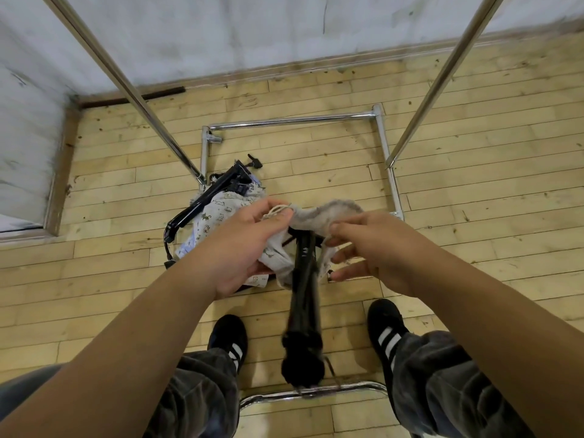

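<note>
pinching grey garment (328, 213), both hands, black hanger (305, 263)

The place is a plain indoor room, most likely in a home, used for hanging up clothes. A floor (458, 222) of pale, scuffed wooden planks fills most of the frame. It meets a rough grey-white plastered wall (252, 33) along the top, and a wooden skirting board (284, 70) turns a corner at the upper left. A chrome garment rack (290, 120) stands in the middle, its two uprights rising toward the top corners. Printed clothes (215, 213) and black hangers (205, 199) lie piled left of centre, with a small grey garment (328, 213) held just beside them.
</note>
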`<state>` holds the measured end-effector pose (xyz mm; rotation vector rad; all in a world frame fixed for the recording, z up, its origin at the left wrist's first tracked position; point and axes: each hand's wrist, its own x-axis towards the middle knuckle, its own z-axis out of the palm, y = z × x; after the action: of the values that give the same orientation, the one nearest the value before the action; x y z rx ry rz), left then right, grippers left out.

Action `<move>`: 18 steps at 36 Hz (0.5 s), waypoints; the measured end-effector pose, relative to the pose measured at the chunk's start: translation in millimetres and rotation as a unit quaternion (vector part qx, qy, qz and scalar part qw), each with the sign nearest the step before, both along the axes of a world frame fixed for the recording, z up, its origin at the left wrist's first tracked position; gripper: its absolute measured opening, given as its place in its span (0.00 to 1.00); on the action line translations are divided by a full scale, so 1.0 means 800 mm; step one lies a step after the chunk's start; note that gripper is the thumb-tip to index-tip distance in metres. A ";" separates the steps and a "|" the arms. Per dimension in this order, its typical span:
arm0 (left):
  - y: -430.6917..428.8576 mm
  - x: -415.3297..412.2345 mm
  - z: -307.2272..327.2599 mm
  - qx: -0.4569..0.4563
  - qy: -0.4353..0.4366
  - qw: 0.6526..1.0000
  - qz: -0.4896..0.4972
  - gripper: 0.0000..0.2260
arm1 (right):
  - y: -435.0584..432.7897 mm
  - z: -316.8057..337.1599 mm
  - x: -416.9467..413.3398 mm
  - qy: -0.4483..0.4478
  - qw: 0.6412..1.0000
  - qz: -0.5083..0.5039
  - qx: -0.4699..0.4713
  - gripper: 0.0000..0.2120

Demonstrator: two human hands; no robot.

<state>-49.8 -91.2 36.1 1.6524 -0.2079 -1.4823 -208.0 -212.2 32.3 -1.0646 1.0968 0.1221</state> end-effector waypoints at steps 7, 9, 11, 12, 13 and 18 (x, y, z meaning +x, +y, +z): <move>0.004 0.008 -0.018 0.087 0.006 0.994 0.069 0.08 | -0.007 -0.008 -0.007 0.035 0.987 0.029 -0.152 0.12; 0.003 0.011 -0.018 0.100 0.023 0.991 0.088 0.12 | -0.008 -0.005 -0.008 0.053 0.972 0.058 -0.223 0.14; 0.001 0.012 -0.017 0.109 0.041 0.989 0.095 0.14 | -0.008 -0.004 -0.010 0.053 0.960 0.075 -0.263 0.14; 0.001 0.012 -0.014 0.113 0.044 0.988 0.094 0.14 | -0.009 -0.006 -0.011 0.053 0.957 0.079 -0.275 0.14; 0.000 0.013 -0.012 0.114 0.045 0.988 0.097 0.13 | -0.010 -0.009 -0.011 0.051 0.954 0.082 -0.285 0.15; 0.007 0.027 -0.015 0.142 -0.083 0.985 0.043 0.18 | -0.015 -0.008 -0.009 0.054 0.967 0.099 -0.227 0.17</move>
<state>-27.9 -85.6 24.4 1.9903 -0.0149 -1.3561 -215.3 -224.1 26.2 -1.5970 1.1424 0.0900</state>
